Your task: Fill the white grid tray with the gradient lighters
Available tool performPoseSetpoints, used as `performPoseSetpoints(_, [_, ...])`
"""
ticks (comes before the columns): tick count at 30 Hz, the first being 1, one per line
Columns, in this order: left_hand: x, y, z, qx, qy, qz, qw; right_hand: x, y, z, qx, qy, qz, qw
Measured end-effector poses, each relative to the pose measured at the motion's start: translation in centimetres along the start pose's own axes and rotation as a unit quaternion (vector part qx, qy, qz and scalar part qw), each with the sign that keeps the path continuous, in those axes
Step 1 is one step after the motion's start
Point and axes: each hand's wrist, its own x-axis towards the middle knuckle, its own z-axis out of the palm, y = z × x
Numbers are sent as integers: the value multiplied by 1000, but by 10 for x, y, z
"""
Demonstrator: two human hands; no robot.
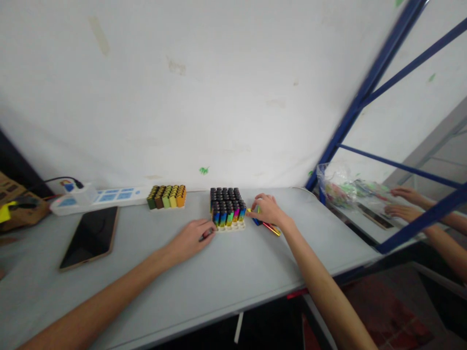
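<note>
A white holed tray [237, 226] carries rows of rainbow-coloured lighters [229, 217] with black tops, standing upright. Holes show along its front and right. My left hand [195, 236] rests on the table against the tray's front left corner, its fingers curled around a small dark object [206, 235] whose kind I cannot make out. To the right of the tray, my right hand [267, 209] bends its fingers down over loose shiny lighters [272, 229] in red, gold and blue. A yellow bit shows at its fingertips; the hand hides what lies beneath.
At the back left stands a second tray of green, brown and yellow tubes [167, 197]. A power strip [136, 196] with a plugged-in charger and a phone [91, 238] lie further left. Beyond the blue metal frame [350, 119] are a plastic bag [337, 187] and another person's hands [406, 209].
</note>
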Motion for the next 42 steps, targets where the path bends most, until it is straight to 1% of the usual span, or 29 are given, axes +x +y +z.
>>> performPoseSetpoints(3, [0, 2, -1, -1, -3, 1, 1000, -1, -8, 8, 4, -38, -8, 999])
performPoseSetpoints(5, [0, 2, -1, 0, -6, 0, 1000, -1, -9, 9, 37, -37, -26, 998])
performPoseSetpoints(8, [0, 1, 0, 3, -7, -2, 1000, -3, -10, 0, 120, 18, -18, 992])
performPoseSetpoints(10, [0, 1, -1, 3, -4, -2, 1000, -7, -12, -7, 188, 63, 0, 980])
performPoseSetpoints(12, [1, 2, -1, 2, -3, -1, 1000, -11, -14, -15, 230, 94, 7, 969])
performPoseSetpoints(15, [0, 2, -2, -3, -5, -2, 1000, -16, -19, -23, 230, 129, -2, 964])
performPoseSetpoints(17, [0, 2, -2, -5, -6, -5, 1000, -19, -23, -29, 227, 136, -21, 964])
performPoseSetpoints(20, [-1, 1, -1, -3, -5, -8, 1000, -25, -31, -38, 230, 122, -44, 965])
performPoseSetpoints(24, [0, 0, 0, -3, -8, -9, 1000, -35, -42, -46, 230, 121, -39, 965])
performPoseSetpoints(27, [0, 0, 0, -5, -10, -8, 1000, -38, -48, -48, 262, 84, -56, 960])
performPoseSetpoints(30, [0, 0, 0, -2, -7, -7, 1000, -38, -50, -44, 289, 41, -73, 954])
performPoseSetpoints(32, [0, 1, -1, -3, -8, -7, 1000, -36, -49, -39, 286, 26, -83, 954])
performPoseSetpoints(38, [0, 4, -2, -3, -7, -3, 1000, -30, -47, -24, 247, 8, -101, 964])
performPoseSetpoints(42, [1, 6, -3, 4, -8, -6, 1000, -31, -53, -21, 256, -4, -107, 961])
